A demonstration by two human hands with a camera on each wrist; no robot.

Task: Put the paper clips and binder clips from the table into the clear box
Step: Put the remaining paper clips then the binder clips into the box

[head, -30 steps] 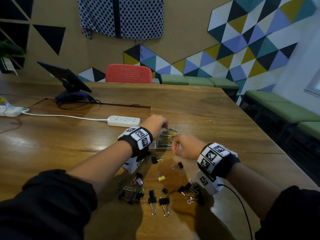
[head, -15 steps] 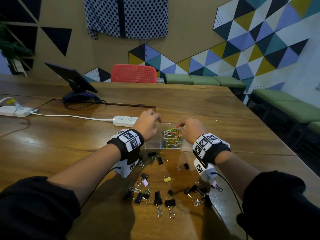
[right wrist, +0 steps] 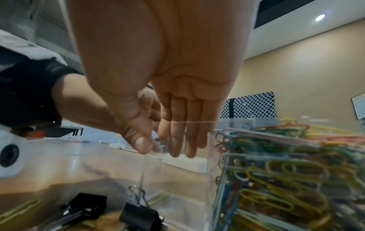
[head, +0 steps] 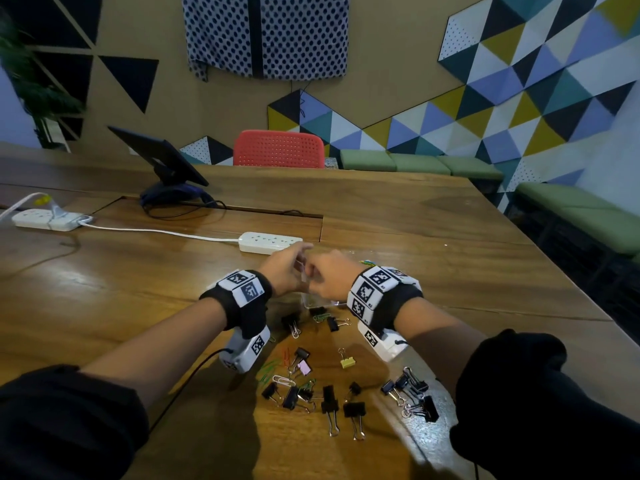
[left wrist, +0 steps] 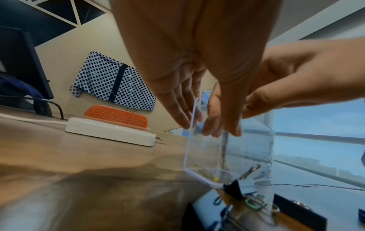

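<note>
The clear box (head: 320, 302) stands on the wooden table, mostly hidden behind my two hands. My left hand (head: 289, 271) pinches its left wall (left wrist: 207, 156) at the top edge. My right hand (head: 332, 278) pinches a clear wall (right wrist: 177, 179) between thumb and fingers. Coloured paper clips (right wrist: 276, 179) fill the box's right compartment. In front of the box, black binder clips (head: 329, 403), a yellow binder clip (head: 347, 362), a pink one (head: 304, 367) and green paper clips (head: 266, 370) lie loose on the table.
A white power strip (head: 270, 242) lies just behind the box, a second strip (head: 45, 220) at the far left. A tablet on a stand (head: 162, 161) and a red chair (head: 278, 148) are farther back. The table's edge runs diagonally at the right.
Half a second ago my hands held the box at its two sides with the clips showing between them; now they have come together over the box's left part.
</note>
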